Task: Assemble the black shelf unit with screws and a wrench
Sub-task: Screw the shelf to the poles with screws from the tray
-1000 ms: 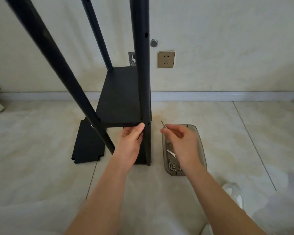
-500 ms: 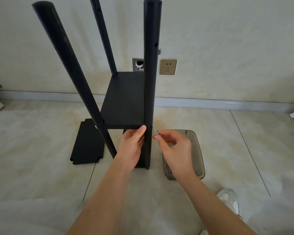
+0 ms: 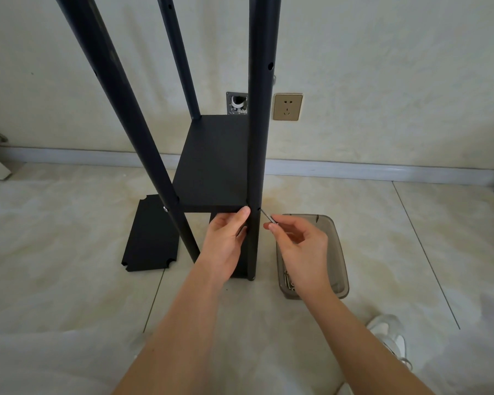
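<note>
The black shelf unit stands on the floor with three posts in view and one mounted shelf board (image 3: 214,166). My left hand (image 3: 226,243) grips the front edge of that board beside the near right post (image 3: 258,138), thumb at the corner. My right hand (image 3: 300,249) pinches a thin metal screw (image 3: 267,216) whose tip is at a hole in that post, level with the board. A silver screw head (image 3: 165,208) shows on the left post (image 3: 131,118).
A loose black shelf board (image 3: 150,235) lies flat on the floor to the left. A smoky plastic tray (image 3: 337,252) with several screws sits right of the post. A wall socket (image 3: 287,106) and a baseboard are behind. A white shoe (image 3: 388,334) is at lower right.
My right hand carried the screw from above the tray leftwards to the hole in the right post. My left hand stayed on the board's edge. The camera moved.
</note>
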